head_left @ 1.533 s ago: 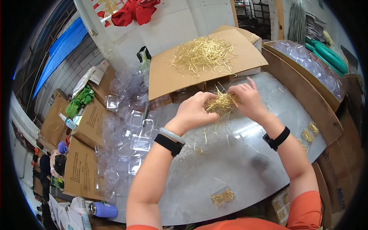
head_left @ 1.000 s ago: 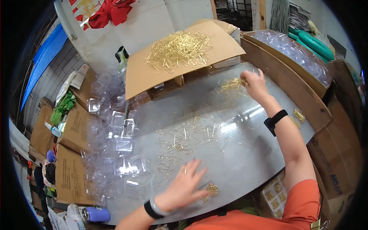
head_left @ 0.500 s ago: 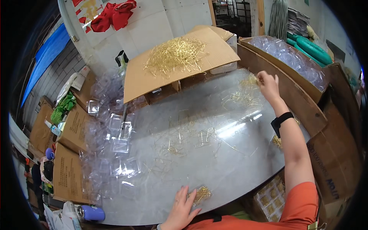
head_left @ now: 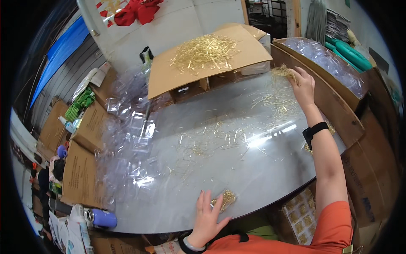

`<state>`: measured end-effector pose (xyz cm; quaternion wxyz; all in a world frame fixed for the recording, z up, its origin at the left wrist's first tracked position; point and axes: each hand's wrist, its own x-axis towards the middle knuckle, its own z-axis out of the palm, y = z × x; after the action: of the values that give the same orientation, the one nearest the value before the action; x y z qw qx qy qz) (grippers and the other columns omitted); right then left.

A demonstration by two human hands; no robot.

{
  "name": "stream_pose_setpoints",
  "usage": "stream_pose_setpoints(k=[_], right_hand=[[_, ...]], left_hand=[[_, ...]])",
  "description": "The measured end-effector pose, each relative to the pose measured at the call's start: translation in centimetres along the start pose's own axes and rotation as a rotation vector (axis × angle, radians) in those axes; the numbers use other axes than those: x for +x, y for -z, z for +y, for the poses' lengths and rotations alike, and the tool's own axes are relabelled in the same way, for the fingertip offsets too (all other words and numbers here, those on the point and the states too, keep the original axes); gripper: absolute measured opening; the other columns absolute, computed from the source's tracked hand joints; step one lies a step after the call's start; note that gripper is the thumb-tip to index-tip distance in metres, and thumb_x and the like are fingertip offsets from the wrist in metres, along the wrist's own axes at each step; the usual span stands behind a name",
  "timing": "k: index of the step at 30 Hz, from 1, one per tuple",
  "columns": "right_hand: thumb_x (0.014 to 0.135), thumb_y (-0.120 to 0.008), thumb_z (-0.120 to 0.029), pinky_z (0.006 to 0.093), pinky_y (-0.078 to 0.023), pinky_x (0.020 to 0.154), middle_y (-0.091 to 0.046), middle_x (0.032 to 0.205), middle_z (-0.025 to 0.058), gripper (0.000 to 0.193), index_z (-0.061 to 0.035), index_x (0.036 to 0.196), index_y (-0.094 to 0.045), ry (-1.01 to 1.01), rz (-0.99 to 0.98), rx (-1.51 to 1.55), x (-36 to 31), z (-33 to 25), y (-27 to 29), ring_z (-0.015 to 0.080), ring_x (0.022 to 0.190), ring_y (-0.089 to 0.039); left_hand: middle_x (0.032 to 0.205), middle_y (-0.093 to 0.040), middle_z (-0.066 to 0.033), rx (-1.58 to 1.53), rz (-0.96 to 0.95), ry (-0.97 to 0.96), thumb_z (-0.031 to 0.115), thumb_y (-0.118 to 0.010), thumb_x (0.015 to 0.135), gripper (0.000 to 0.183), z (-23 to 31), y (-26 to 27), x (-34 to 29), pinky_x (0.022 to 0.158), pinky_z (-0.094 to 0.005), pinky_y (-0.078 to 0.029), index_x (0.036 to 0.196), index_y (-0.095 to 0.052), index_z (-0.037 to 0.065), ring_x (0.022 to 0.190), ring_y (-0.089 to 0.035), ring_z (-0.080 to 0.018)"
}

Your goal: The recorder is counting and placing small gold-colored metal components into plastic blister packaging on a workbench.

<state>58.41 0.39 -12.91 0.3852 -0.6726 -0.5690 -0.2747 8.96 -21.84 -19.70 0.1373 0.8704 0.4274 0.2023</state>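
Clump of thin gold-coloured metal hooks (head_left: pixel 281 73) sits at the far right of the smooth grey tabletop (head_left: pixel 177 211), just beyond the near corner of the brown cardboard sheet (head_left: pixel 163 82) that bears a large gold heap (head_left: pixel 205 51). The bare right hand (head_left: pixel 302 84), with a black band at its wrist, is the nearer one by far: its thumb and fingers are bent narrow on the clump's right end, so the hooks stick out to the left of the fingertips, the clump's longer side running roughly left to right. Whether it is raised off the surface I cannot tell. Well apart, at the person's edge of the table, the bare left hand (head_left: pixel 207 222) lies spread wide with nothing in its grasp, its fingertips at the left side of a small clear plastic box of gold hooks (head_left: pixel 227 199); touching or merely beside it, I cannot be sure. That box slants away to the right, and from the clump it lies toward the person and leftward, with loose scattered hooks (head_left: pixel 277 103) between.
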Motion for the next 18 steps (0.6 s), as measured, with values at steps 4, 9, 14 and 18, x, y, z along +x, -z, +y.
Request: stream_pose_setpoints(k=[4,9,14,18], right_hand=[[0.085,-0.077,-0.025,0.0452,-0.046,0.096,-0.068,0.117,0.0045,0.021,-0.0187,0.105,-0.077,0.174,0.007,0.141,1.1,-3.1,-0.6,0.0275,0.109,-0.063],[0.085,-0.075,-0.023,0.0445,-0.045,0.095,-0.068,0.111,0.0015,0.018,-0.0181,0.102,-0.077,0.35,0.034,0.064,0.8,-9.4,-1.7,0.0269,0.106,-0.062],[0.086,-0.074,-0.017,0.045,-0.048,0.094,-0.069,0.11,0.0067,0.014,-0.0124,0.099,-0.075,0.308,-0.1,0.107,0.0,-10.2,-1.8,0.0292,0.105,-0.064],[0.088,-0.072,-0.017,0.0453,-0.05,0.089,-0.07,0.105,0.0091,0.01,-0.0108,0.097,-0.073,0.211,-0.017,0.242,-0.8,-9.6,-2.4,0.032,0.099,-0.066]], left_hand=[[0.153,-0.034,-0.0268,0.018,-0.009,-0.111,0.022,-0.074,0.09,0.055,0.2,-1.7,0.7,0.113,-0.0571,-0.036,0.141,-0.057,0.013,0.141,-0.03,-0.055],[0.153,-0.036,-0.023,-0.097,-0.075,-0.185,0.012,-0.067,0.091,0.052,1.0,-3.6,1.4,0.114,-0.0569,-0.035,0.143,-0.057,0.017,0.14,-0.031,-0.0534],[0.154,-0.037,-0.0215,0.07,-0.094,-0.334,0.001,-0.059,0.088,0.062,2.8,-4.6,3.3,0.113,-0.0624,-0.033,0.147,-0.053,0.019,0.141,-0.033,-0.0512],[0.155,-0.036,-0.0208,0.061,-0.102,-0.342,-0.002,-0.055,0.086,0.067,4.5,-5.7,5.0,0.114,-0.0665,-0.029,0.149,-0.049,0.02,0.143,-0.031,-0.0501]])
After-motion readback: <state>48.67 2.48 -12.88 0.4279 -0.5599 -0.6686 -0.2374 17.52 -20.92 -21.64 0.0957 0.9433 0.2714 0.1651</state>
